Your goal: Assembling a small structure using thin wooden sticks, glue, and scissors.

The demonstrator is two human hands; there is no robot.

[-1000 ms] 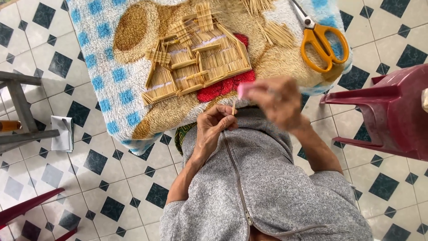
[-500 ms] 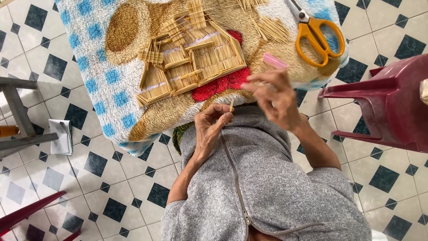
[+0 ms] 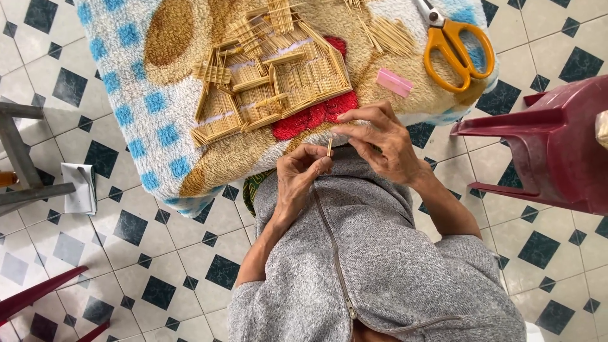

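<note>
Two hands over the lap — left hand [image 3: 303,174] pinches a short stick [image 3: 329,147] upright, right hand [image 3: 380,140] fingers curled touching it. Stick house [image 3: 272,82], pink block [image 3: 394,82], scissors [image 3: 457,42] lie on the blanket [image 3: 126,107] — nothing blocking.

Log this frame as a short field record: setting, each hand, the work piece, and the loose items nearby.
setting: patterned blanket over a tiled floor
left hand: pinches a short stick
right hand: fingertips at the same stick
work piece: flat stick house on the blanket
loose items: orange scissors, pink block, loose sticks
beside: dark red plastic stool
</note>
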